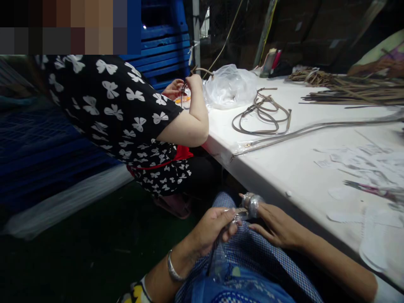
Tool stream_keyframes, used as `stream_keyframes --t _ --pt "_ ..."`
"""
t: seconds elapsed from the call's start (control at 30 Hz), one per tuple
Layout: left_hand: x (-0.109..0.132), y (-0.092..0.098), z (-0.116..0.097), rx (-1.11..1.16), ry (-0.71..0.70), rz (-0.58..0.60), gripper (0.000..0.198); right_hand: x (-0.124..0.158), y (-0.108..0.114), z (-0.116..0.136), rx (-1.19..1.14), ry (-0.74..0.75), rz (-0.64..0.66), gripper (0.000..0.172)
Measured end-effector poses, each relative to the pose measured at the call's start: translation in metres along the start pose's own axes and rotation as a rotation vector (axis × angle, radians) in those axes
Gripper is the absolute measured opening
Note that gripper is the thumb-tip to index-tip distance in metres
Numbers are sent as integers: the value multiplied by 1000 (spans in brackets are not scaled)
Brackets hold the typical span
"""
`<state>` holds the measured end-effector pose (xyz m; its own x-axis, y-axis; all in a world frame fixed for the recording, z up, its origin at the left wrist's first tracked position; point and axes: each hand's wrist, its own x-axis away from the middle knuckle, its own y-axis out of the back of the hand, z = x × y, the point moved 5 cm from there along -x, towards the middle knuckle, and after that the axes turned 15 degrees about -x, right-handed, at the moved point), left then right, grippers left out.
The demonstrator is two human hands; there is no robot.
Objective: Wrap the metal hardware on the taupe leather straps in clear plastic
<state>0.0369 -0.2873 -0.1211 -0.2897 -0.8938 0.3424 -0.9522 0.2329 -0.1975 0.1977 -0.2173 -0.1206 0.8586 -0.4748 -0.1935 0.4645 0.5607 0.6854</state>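
Holds a small plastic-wrapped piece [241,212] pinched in the left hand [216,229], beside the table's [280,166] near edge, with the right hand's [279,224] fingers loosely spread, seemingly midway, with 1 coiled strap [263,133] towards the far end perhaps left.

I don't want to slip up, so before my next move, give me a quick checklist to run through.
1. Grip of the left hand on the small piece: ok, fingers closed on it.
2. Right hand touching that piece: cannot tell, its fingertips are close by.
3. Pliers clear of clutter: not ok, white pieces lie around them.
4. Co-worker's arm clear of your hands: ok.
5. Coiled strap fully on the table: ok.
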Motion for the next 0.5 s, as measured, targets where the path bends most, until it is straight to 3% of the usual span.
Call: stream_keyframes --t 0.13,0.2,0.27,0.33,0.4,0.43,0.5 --pt "-4 2 5 69 139 38 43 3 -8 2 62 -65 -17 27" --pt "-7 12 3 -69 121 20 47 4 -9 0 39 -160 -32 26" --pt "-8 34 -10 -398 -30 -180 44 7 -10 -6 -56 -340 -46 28" --pt "1 54 -29 -785 -228 -512 30 13 -14 -15 -245 -562 -32 33" --pt "13 56 -41 -1074 -391 -705 23 20 -24 -19 -498 -737 3 38" --pt "17 50 -42 -1179 -465 -692 24 22 -30 -19 -624 -796 23 39" --pt "21 28 -35 -1347 -613 -506 29 24 -41 -16 -822 -858 43 42"
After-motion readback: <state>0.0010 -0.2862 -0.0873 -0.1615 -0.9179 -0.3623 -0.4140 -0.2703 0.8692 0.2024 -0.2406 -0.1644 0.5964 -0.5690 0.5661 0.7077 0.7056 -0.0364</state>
